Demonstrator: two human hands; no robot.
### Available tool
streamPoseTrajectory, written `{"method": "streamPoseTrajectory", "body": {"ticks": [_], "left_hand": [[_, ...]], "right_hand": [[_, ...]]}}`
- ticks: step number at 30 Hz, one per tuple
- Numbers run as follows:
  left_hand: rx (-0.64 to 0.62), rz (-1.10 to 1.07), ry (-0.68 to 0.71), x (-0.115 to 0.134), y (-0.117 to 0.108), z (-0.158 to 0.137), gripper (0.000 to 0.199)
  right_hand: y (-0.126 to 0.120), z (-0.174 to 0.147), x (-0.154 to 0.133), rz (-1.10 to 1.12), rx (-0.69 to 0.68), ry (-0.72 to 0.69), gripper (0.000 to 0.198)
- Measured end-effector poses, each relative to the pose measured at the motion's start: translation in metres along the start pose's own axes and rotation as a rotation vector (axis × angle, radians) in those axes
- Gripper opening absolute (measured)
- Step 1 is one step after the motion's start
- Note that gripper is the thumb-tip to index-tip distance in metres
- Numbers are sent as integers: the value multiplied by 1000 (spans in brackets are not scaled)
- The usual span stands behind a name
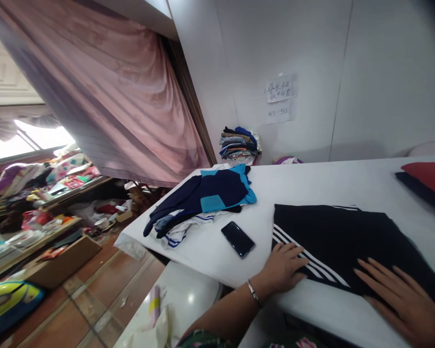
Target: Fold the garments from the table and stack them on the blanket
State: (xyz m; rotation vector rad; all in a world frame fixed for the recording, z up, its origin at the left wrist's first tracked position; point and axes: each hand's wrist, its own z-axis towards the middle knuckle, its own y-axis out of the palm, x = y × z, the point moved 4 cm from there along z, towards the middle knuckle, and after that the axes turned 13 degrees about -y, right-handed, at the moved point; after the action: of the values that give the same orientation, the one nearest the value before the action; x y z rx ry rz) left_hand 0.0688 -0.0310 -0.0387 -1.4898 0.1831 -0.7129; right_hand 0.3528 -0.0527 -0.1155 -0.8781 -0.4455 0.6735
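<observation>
A black garment with white stripes (326, 237) lies flat on the white table in front of me. My left hand (284, 265) rests on its near left edge, over the stripes, fingers spread out. Farther right, my right hand (402, 295) lies flat on the black cloth with its fingers apart. Left of the garment is a black phone (238, 239), lying screen up. Beyond the phone, a navy and light-blue long-sleeved top (221, 188) lies over other clothes, among them a white piece with blue stripes (177, 234).
A folded clothes stack (239, 143) stands by the wall at the table's far side. Red cloth (429, 178) lies at the right. Handwritten papers (282, 96) hang on the wall. A pink curtain (130, 87) and a cardboard box (63, 258) are to the left.
</observation>
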Motion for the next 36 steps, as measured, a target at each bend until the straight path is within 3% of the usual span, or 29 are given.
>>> {"method": "streamPoseTrajectory", "body": {"ticks": [3, 9, 15, 20, 28, 36], "left_hand": [[26, 0, 5, 1, -2, 8, 31], [50, 0, -23, 0, -3, 11, 28], [-1, -10, -23, -10, -2, 8, 36], [-32, -32, -36, -15, -6, 16, 35], [-128, 45, -42, -22, 4, 14, 54], [-185, 55, -85, -34, 13, 8, 67]], "right_hand": [[0, 6, 2, -40, 3, -154, 47], [-20, 18, -9, -43, -37, 19, 47], [-32, 34, -26, -6, -148, 44, 42], [-30, 45, -33, -17, -192, 144, 42], [-25, 34, -23, -145, -282, 167, 66], [-23, 25, -19, -67, -283, 250, 71]]}}
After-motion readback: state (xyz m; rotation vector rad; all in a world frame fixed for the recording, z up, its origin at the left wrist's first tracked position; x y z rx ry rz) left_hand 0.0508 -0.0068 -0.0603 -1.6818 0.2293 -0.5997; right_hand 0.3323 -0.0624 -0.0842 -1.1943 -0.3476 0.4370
